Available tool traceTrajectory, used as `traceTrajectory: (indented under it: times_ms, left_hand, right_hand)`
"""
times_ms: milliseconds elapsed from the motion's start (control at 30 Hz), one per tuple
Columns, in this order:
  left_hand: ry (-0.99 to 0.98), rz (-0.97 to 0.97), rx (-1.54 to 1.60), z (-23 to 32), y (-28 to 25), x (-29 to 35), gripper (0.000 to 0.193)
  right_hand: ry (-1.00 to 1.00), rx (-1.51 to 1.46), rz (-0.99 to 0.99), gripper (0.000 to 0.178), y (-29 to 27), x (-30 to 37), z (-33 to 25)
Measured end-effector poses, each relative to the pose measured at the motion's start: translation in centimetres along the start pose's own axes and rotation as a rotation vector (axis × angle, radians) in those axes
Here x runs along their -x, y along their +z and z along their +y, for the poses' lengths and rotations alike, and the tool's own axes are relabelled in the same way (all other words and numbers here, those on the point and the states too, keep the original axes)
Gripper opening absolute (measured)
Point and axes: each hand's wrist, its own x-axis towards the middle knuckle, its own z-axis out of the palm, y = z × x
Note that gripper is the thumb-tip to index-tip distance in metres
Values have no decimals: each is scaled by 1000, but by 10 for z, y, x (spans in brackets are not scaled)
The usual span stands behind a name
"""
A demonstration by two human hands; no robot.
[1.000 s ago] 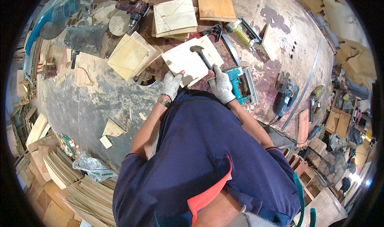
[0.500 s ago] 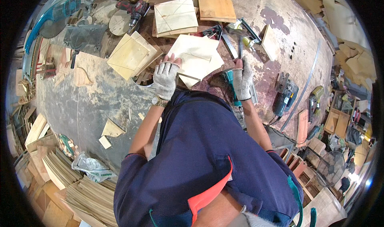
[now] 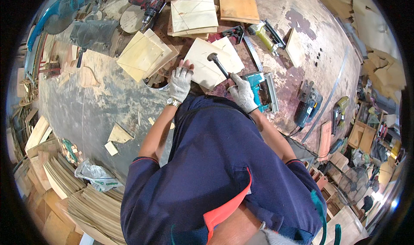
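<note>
My right hand (image 3: pixel 242 94) wears a light fingerless-tipped glove and is closed round the handle of a hammer (image 3: pixel 221 66). The hammer's dark head is over pale plywood pieces (image 3: pixel 202 71), which lie overlapped in front of me. At the left edge of these pieces rests my gloved left hand (image 3: pixel 180 83), its bare fingertips stretched out and holding nothing. A teal nail gun (image 3: pixel 255 80) lies just right of my right hand. Stacked pale panels (image 3: pixel 138 57) sit beyond my left hand, and another stack (image 3: pixel 194 13) stands farther back.
Across the table's back lie a drill (image 3: pixel 152 8), an orange-brown board stack (image 3: pixel 238 7) and a yellow-green nail gun (image 3: pixel 264 34). A metal ruler (image 3: pixel 252 53) lies between. At right is a corded power tool (image 3: pixel 307 105); at far left, a circular saw (image 3: pixel 60 23).
My right hand has swung left with the hammer, bringing its head over the plywood. The pieces shifted slightly. My left hand stays beside them.
</note>
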Motion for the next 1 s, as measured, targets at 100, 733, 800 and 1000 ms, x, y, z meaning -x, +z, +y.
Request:
traceTrajectory:
  times_ms: [100, 733, 800, 1000]
  left_hand:
    - [23, 132, 38, 0, 0, -3, 27]
    - [24, 130, -42, 2, -5, 2, 47]
    - [24, 143, -43, 3, -10, -2, 46]
    - [37, 125, -54, 0, -9, -2, 48]
  right_hand:
    - [85, 19, -68, 29, 17, -4, 17]
    - [-12, 77, 132, 27, 15, -21, -5]
    - [48, 55, 204, 26, 15, -33, -12]
    - [-208, 145, 78, 21, 28, -38, -10]
